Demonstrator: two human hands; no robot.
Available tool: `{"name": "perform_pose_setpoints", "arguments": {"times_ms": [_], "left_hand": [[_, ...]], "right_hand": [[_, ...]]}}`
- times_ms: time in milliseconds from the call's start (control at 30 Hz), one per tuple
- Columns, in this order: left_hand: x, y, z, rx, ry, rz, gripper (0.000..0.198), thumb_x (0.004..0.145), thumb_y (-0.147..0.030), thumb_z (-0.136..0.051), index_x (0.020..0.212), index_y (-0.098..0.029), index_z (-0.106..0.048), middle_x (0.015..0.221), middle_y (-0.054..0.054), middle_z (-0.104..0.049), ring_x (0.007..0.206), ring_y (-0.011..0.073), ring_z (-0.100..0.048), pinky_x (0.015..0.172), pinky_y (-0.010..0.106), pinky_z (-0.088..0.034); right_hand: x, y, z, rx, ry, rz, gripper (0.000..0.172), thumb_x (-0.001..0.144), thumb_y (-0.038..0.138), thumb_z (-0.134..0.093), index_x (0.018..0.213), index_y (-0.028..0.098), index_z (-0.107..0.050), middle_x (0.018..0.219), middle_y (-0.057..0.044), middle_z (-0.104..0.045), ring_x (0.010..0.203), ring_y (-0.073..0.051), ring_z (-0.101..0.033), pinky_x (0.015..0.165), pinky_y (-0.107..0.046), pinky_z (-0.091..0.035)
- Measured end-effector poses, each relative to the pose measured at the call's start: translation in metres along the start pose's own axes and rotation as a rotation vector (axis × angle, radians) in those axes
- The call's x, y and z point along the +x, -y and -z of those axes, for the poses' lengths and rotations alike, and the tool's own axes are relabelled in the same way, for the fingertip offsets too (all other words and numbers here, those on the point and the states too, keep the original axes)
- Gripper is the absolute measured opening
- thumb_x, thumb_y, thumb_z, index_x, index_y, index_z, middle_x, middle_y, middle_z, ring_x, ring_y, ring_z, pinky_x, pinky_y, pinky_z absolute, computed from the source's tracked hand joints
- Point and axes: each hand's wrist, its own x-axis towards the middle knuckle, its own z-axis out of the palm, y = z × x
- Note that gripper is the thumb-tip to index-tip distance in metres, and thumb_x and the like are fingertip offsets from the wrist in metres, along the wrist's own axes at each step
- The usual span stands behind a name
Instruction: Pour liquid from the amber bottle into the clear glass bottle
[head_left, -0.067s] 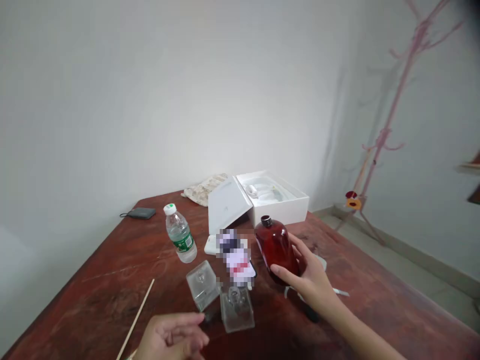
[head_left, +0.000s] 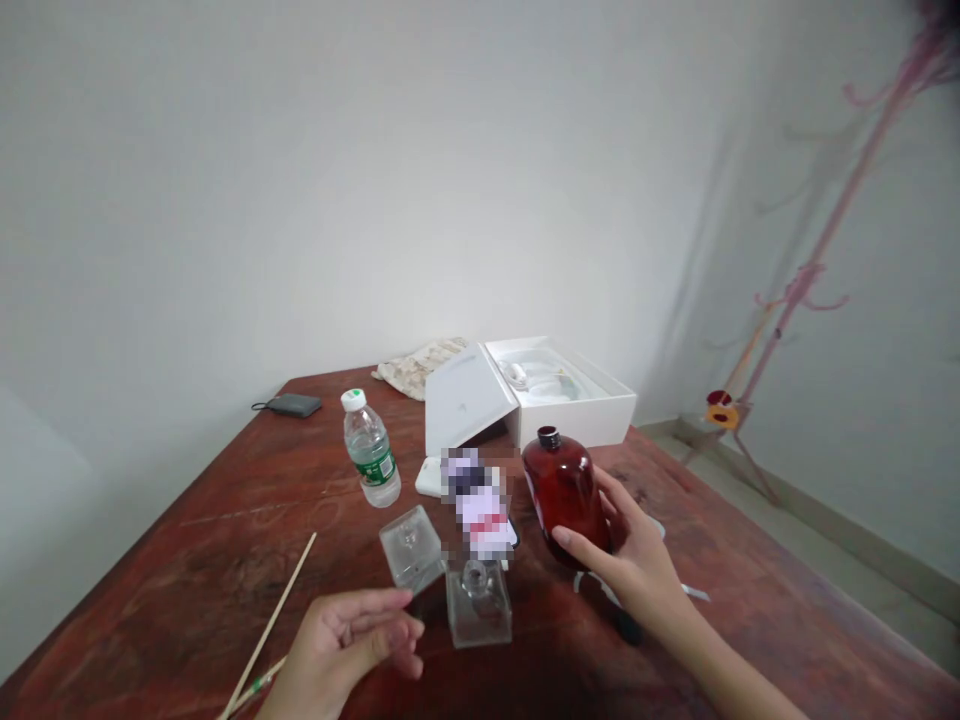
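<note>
My right hand (head_left: pixel 630 560) wraps its fingers round a dark red bottle (head_left: pixel 564 490) with an open black neck, standing on the wooden table (head_left: pixel 187 560). My left hand (head_left: pixel 352 640) hovers low near the front, fingers loosely curled, thumb and forefinger close together, nothing visible in them. Just beyond it stand two clear square glass bottles, one (head_left: pixel 411 548) tilted at the left and one (head_left: pixel 478 602) upright. A blurred-out object (head_left: pixel 480 505) lies between the glass bottles and the red bottle.
A small plastic water bottle (head_left: pixel 370 450) stands behind. An open white box (head_left: pixel 555 395) with its lid (head_left: pixel 465 410) leaning sits at the back, beside a cloth pouch (head_left: pixel 416 365) and a dark wallet (head_left: pixel 292 405). Thin wooden sticks (head_left: pixel 274 625) lie at front left. A coat stand (head_left: pixel 795 290) is at right.
The view shifted slightly left and down. My left hand rose a little further into view; my right hand stays on the red bottle.
</note>
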Motion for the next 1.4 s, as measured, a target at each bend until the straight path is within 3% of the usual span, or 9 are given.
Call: {"name": "perform_pose_setpoints", "arguments": {"times_ms": [67, 533, 833, 900, 1000, 1100, 1200, 1267, 1400], "left_hand": [[0.008, 0.005, -0.002, -0.102, -0.031, 0.037, 0.078, 0.049, -0.071, -0.108, 0.098, -0.014, -0.086, 0.085, 0.013, -0.086, 0.068, 0.0302, -0.080, 0.076, 0.044, -0.066], [0.005, -0.009, 0.004, -0.222, 0.066, 0.013, 0.073, 0.076, -0.069, -0.096, 0.122, -0.014, -0.082, 0.092, 0.014, -0.088, 0.086, 0.0295, -0.082, 0.085, 0.038, -0.062], [0.006, 0.005, 0.006, 0.173, 0.069, -0.212, 0.044, 0.100, -0.044, -0.075, 0.137, -0.022, -0.079, 0.109, 0.010, -0.089, 0.093, 0.0290, -0.084, 0.089, 0.036, -0.064], [0.004, 0.008, 0.008, 0.385, 0.008, -0.358, 0.032, 0.097, -0.036, -0.077, 0.127, -0.026, -0.085, 0.101, 0.007, -0.089, 0.089, 0.0276, -0.083, 0.086, 0.033, -0.062], [0.001, 0.011, 0.008, 0.721, -0.058, -0.595, 0.006, 0.087, -0.035, -0.089, 0.086, -0.029, -0.090, 0.072, 0.003, -0.080, 0.068, 0.0231, -0.075, 0.064, 0.026, -0.053], [-0.001, 0.011, 0.007, 0.835, -0.042, -0.720, 0.029, 0.099, -0.038, -0.079, 0.073, -0.027, -0.083, 0.064, 0.000, -0.073, 0.059, 0.0179, -0.070, 0.056, 0.024, -0.046], [0.001, 0.011, 0.006, 0.811, -0.087, -0.863, 0.028, 0.110, -0.030, -0.058, 0.110, -0.028, -0.086, 0.104, 0.005, -0.085, 0.091, 0.0220, -0.081, 0.078, 0.024, -0.057], [0.002, 0.011, 0.006, 0.843, -0.052, -0.885, 0.031, 0.112, -0.027, -0.053, 0.119, -0.028, -0.083, 0.114, 0.005, -0.084, 0.099, 0.0228, -0.082, 0.084, 0.025, -0.058], [0.000, 0.016, 0.006, 1.053, 0.061, -0.817, 0.036, 0.110, -0.034, -0.067, 0.076, -0.024, -0.075, 0.069, -0.002, -0.076, 0.062, 0.0189, -0.075, 0.060, 0.026, -0.046]], "right_hand": [[-0.002, 0.005, 0.000, -0.024, -0.017, 0.002, 0.078, 0.080, 0.051, -0.094, 0.146, 0.029, -0.058, 0.139, -0.015, -0.079, 0.125, -0.039, -0.079, 0.109, -0.058, -0.065], [-0.006, 0.001, 0.006, -0.216, -0.036, 0.027, 0.075, 0.079, 0.057, -0.092, 0.142, 0.030, -0.062, 0.140, -0.014, -0.079, 0.125, -0.043, -0.079, 0.104, -0.056, -0.069], [-0.010, 0.012, 0.000, -0.170, 0.019, -0.010, 0.071, 0.080, 0.045, -0.094, 0.141, 0.030, -0.060, 0.137, -0.013, -0.080, 0.127, -0.041, -0.078, 0.112, -0.057, -0.064], [-0.011, 0.014, -0.001, -0.168, 0.034, -0.014, 0.070, 0.081, 0.043, -0.093, 0.140, 0.029, -0.060, 0.138, -0.014, -0.080, 0.129, -0.041, -0.077, 0.115, -0.059, -0.061], [-0.011, 0.011, -0.002, -0.126, 0.047, -0.013, 0.070, 0.081, 0.042, -0.093, 0.141, 0.028, -0.059, 0.141, -0.016, -0.078, 0.130, -0.041, -0.076, 0.116, -0.061, -0.059], [-0.010, 0.003, 0.000, -0.110, 0.021, 0.019, 0.074, 0.077, 0.044, -0.095, 0.141, 0.027, -0.061, 0.143, -0.016, -0.078, 0.132, -0.042, -0.075, 0.116, -0.062, -0.059], [-0.007, -0.003, 0.002, -0.081, -0.018, 0.038, 0.079, 0.074, 0.045, -0.097, 0.142, 0.026, -0.063, 0.138, -0.015, -0.080, 0.127, -0.041, -0.078, 0.112, -0.059, -0.062], [-0.006, -0.004, 0.002, -0.043, -0.052, 0.040, 0.081, 0.071, 0.045, -0.099, 0.142, 0.025, -0.065, 0.135, -0.014, -0.082, 0.125, -0.040, -0.079, 0.109, -0.055, -0.064], [-0.004, 0.002, 0.003, 0.021, -0.042, -0.003, 0.077, 0.068, 0.041, -0.102, 0.137, 0.025, -0.069, 0.132, -0.013, -0.084, 0.121, -0.038, -0.081, 0.102, -0.049, -0.068]]}}
